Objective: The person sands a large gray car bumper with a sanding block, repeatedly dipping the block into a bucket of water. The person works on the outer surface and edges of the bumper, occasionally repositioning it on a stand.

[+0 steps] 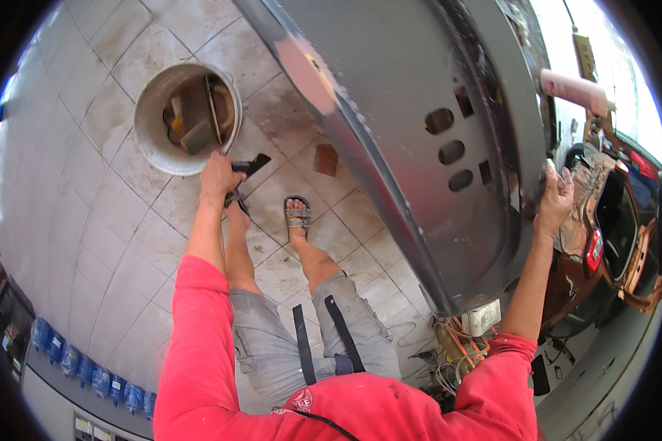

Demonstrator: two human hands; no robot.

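My left hand [218, 176] is closed around a dark, flat-ended hand tool [251, 165], held just below the bucket's rim; its exact kind is unclear. A white bucket [144, 140] stands on the floor there, with flat blocks and brownish pieces [197, 110] inside. On the other side, my right hand [555, 200] is raised beside the far edge of a large grey car body panel [390, 140], fingers apart and whitish at the tips. Whether it touches the panel cannot be made out. The panel has oval holes and a pinkish patch [301, 70] on its near edge.
A brown square sheet [326, 159] lies on the dirty tiled floor. Hoses and cables [452, 360] tangle below the panel's lower end. At right are a brown-red car [574, 257] and a pink cylinder [575, 91]. Several blue water jugs [84, 367] line the lower left.
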